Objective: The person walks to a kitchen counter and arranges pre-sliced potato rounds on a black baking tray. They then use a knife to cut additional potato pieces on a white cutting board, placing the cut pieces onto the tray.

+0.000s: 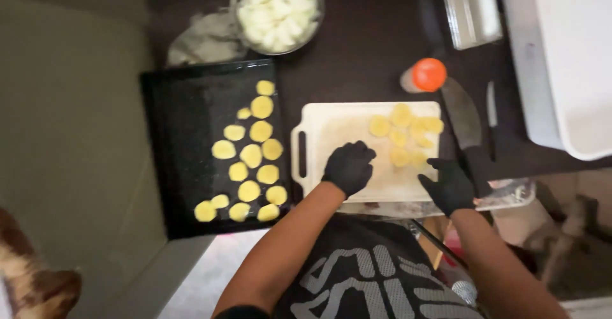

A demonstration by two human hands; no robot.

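Observation:
Both my hands wear black gloves. My left hand [348, 166] hovers over the middle of a white cutting board [331, 127], fingers curled, and I cannot see anything in it. My right hand [450, 184] is at the board's right front corner, fingers loosely apart, holding nothing I can see. Several yellow potato slices [407, 134] lie on the board's far right part, just beyond both hands. To the left sits a black baking tray [185, 121] with several potato slices [250, 156] laid in rows.
A glass bowl [278, 11] of white chopped pieces stands at the back. An orange-capped bottle [424, 75] and a broad knife [464, 120] lie right of the board. A white box [564, 57] fills the right side. A furry animal [32, 281] is at bottom left.

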